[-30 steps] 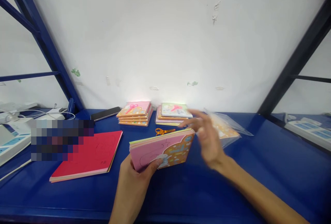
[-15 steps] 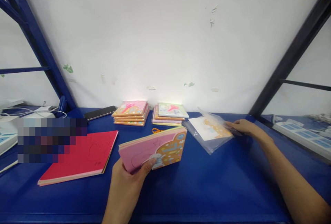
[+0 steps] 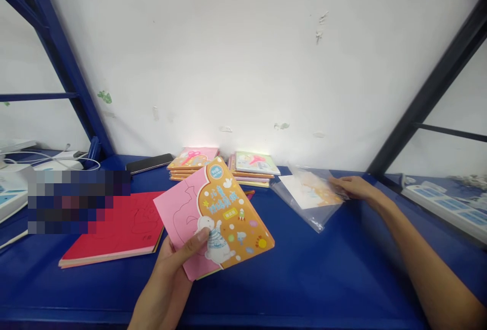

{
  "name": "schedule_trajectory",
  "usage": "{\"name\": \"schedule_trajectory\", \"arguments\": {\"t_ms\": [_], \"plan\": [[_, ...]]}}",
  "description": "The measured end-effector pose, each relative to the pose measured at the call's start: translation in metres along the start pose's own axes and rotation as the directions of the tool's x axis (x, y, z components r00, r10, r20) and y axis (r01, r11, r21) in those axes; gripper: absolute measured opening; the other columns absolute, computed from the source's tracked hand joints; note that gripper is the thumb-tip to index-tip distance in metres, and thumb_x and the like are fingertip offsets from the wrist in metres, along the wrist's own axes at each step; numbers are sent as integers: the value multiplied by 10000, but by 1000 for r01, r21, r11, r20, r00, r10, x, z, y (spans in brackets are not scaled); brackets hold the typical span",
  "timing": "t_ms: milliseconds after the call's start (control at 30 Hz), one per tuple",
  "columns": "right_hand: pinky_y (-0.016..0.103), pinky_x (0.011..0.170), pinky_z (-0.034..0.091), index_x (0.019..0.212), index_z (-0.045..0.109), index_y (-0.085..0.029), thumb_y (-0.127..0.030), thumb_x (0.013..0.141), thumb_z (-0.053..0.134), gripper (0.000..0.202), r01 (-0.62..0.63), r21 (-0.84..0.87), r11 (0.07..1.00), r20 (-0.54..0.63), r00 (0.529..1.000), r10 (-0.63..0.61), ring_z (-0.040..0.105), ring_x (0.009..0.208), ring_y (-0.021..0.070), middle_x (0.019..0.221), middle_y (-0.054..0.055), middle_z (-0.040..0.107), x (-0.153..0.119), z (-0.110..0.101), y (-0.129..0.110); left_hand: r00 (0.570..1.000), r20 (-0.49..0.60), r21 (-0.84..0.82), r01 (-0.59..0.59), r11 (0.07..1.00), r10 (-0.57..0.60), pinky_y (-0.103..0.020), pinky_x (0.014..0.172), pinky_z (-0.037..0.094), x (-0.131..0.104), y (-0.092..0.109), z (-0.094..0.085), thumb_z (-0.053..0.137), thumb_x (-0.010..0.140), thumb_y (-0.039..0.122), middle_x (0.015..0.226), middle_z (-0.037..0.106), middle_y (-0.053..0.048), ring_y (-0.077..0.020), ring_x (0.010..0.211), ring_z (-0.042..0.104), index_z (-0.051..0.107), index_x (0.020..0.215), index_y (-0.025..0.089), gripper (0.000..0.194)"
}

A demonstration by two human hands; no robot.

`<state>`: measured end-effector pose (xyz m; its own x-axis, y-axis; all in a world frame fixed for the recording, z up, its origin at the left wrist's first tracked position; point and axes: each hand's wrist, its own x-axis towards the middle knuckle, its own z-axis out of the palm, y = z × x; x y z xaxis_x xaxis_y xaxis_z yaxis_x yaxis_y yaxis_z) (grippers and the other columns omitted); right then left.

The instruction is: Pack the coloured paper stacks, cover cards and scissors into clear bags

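A pink and orange booklet (image 3: 238, 218) with a white bear on its cover is gripped by my left hand (image 3: 175, 259), thumb on the front, tilted toward the camera. To the right, my right hand (image 3: 353, 188) pinches the edge of a clear plastic bag (image 3: 317, 218) lying on the table. A white card (image 3: 297, 193) and an orange printed piece show in or under the bag. Behind the booklet sit two stacks of similar booklets, the left stack (image 3: 198, 156) and the right stack (image 3: 256, 162), each with pink scissors on top.
Large red sheets (image 3: 117, 228) lie on the blue table (image 3: 323, 279) at the left. A black phone (image 3: 149, 163) rests near the wall. White power strips stand at the far left (image 3: 13, 200) and far right (image 3: 449, 208), with cables at the left.
My left hand has turned the booklet so its front cover faces up toward the camera, now covering most of the orange scissors. My right hand stays at the bag's edge.
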<state>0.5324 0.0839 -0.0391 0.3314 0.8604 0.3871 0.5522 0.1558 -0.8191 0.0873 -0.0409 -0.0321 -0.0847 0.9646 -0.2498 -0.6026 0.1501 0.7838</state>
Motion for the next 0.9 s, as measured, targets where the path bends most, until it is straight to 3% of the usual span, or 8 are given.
{"name": "schedule_trajectory", "arguments": {"t_ms": [133, 267, 433, 533, 600, 667, 767, 900], "plan": [[286, 458, 408, 670, 732, -148, -399, 736, 828, 277, -188, 92, 978, 81, 980, 181, 576, 486, 156, 624, 97, 683, 0, -4, -15, 999, 1, -28, 44, 999, -44, -404, 894, 650, 0, 0, -6, 783, 782, 223, 1290, 744, -67, -325, 1160, 714, 517, 1472, 278, 742], [301, 546, 479, 751, 663, -198, -478, 806, 746, 297, -182, 260, 948, 48, 983, 175, 652, 599, 189, 783, 113, 739, 2, -2, -35, 998, 7, -38, 58, 998, -58, -418, 925, 637, 1, 1, -9, 799, 765, 237, 1256, 757, -100, -343, 1138, 723, 555, 1445, 239, 722], [277, 564, 485, 756, 591, -216, -501, 818, 752, 333, 9, 360, 933, 128, 990, -59, 658, 602, 157, 958, 78, 771, -23, 33, -85, 999, 31, 41, 26, 999, -28, -437, 883, 646, -2, 8, 0, 878, 701, 301, 1197, 781, -119, -369, 1091, 740, 543, 1461, 235, 834], [281, 555, 488, 748, 579, -211, -511, 868, 723, 353, 130, 365, 922, 267, 934, -238, 693, 655, 183, 1037, 103, 777, -46, 64, -126, 997, 62, 101, -48, 994, 42, -464, 823, 657, -4, 14, 9, 923, 637, 331, 1145, 796, -138, -390, 1031, 757, 570, 1438, 210, 884], [285, 547, 491, 738, 566, -214, -504, 906, 684, 355, 171, 410, 896, 334, 886, -322, 709, 667, 199, 1007, 109, 785, -59, 80, -149, 993, 69, 142, -103, 984, 94, -475, 813, 658, -5, 16, 12, 937, 614, 360, 1133, 797, -152, -392, 1005, 765, 622, 1379, 186, 845], [291, 516, 488, 730, 551, -224, -495, 915, 663, 347, 146, 477, 867, 351, 872, -340, 701, 614, 200, 946, 99, 790, -69, 89, -163, 990, 54, 182, -140, 973, 132, -477, 831, 654, -4, 16, 10, 941, 607, 374, 1122, 797, -165, -387, 990, 769, 674, 1300, 157, 774], [312, 469, 471, 716, 532, -240, -492, 918, 618, 334, 40, 556, 830, 359, 890, -283, 667, 521, 204, 868, 81, 786, -77, 89, -168, 989, -3, 204, -141, 969, 145, -470, 847, 650, -2, 16, 2, 947, 604, 364, 1084, 805, -169, -374, 959, 778, 704, 1246, 132, 725], [340, 480, 483, 704, 537, -263, -464, 938, 569, 310, -64, 608, 791, 333, 926, -181, 668, 519, 235, 702, 51, 745, -81, 80, -161, 988, -37, 138, -144, 980, 151, -460, 863, 647, 2, 16, -5, 939, 627, 321, 1090, 808, -149, -354, 958, 782, 638, 1363, 151, 813]]}}
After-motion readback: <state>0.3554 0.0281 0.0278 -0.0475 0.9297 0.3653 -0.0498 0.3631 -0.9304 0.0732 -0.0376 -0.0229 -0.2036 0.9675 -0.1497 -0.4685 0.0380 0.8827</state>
